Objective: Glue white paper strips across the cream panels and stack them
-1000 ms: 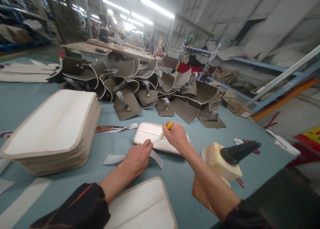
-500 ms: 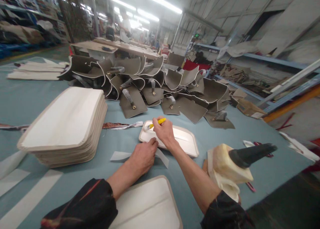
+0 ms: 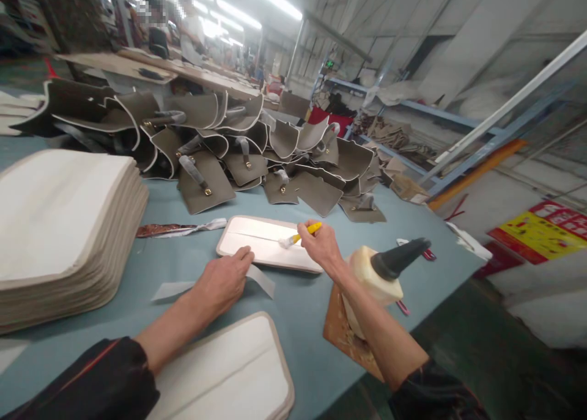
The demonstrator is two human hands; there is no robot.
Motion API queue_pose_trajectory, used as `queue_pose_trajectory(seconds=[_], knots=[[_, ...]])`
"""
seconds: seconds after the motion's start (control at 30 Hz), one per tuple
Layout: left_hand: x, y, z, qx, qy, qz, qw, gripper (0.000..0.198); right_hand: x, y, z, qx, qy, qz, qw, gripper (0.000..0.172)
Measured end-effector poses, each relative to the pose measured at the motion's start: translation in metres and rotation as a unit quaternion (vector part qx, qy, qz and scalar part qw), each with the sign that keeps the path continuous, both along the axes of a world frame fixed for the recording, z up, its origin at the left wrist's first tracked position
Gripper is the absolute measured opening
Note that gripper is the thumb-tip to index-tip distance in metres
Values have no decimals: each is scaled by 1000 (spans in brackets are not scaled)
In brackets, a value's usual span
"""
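My right hand (image 3: 323,246) is closed around a yellow-handled paintbrush (image 3: 313,228), its pale bristles touching a white panel with rounded corners and a beige border (image 3: 257,233). At the near edge of that panel, my left hand (image 3: 224,279) grips it with bent fingers; the fingertips are partly hidden. Beneath the left hand lies a thin whitish strip (image 3: 261,281). Closer to me is a small pile of similar panels (image 3: 229,371), partly covered by my left forearm. A yellowish container with a black conical spout (image 3: 373,273) stands beyond my right forearm on a stained brown board (image 3: 337,319).
A tall stack of white panels (image 3: 59,218) is on the left. Several grey-brown bag pieces (image 3: 206,181) with wrapped handles spread across the table's back. A twisted strip of scrap (image 3: 181,229) lies between. Shelving (image 3: 413,108) stands at right; people are in the background.
The brush has moved rightward along the panel, from its left end to around the middle. My left hand stays at the near edge. The camera view has turned to the right.
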State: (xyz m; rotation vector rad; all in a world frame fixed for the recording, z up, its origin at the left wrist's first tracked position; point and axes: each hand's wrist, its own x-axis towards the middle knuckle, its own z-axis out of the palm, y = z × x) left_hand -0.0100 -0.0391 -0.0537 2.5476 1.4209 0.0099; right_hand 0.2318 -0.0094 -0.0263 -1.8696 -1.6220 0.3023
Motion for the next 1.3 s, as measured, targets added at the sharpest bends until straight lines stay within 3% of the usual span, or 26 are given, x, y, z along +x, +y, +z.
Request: queue_pose_trajectory(seconds=[0.17,0.33,0.67,0.73,0.8,0.87,0.97,1.13,1.3], knots=[[0,2,0,12,11,1,1000,59,41,-13,4,-4,-23,-43,999,33],[1,3,1,19,21,0,1000,58,64,-24,4,-8,-58,-78,995,31],[-2,8,-3,28,-19,3,999,56,63,-52,11,13,-160,-106,981,26],[-4,10,-5,27,-35,7,999,56,59,-61,9,31,-143,-74,987,28],[-6,12,-8,24,-55,9,998,56,54,-70,2,51,-87,2,995,31],[-9,13,-12,19,-80,10,997,59,48,-77,-9,63,-28,81,994,35],[-14,15,-15,12,-130,24,991,59,37,-80,-30,84,-39,121,988,35],[-29,26,-11,20,-221,139,965,53,22,-67,-57,125,-157,149,968,22],[-47,41,-13,-21,-294,319,901,44,19,-50,-72,121,-217,144,958,25]])
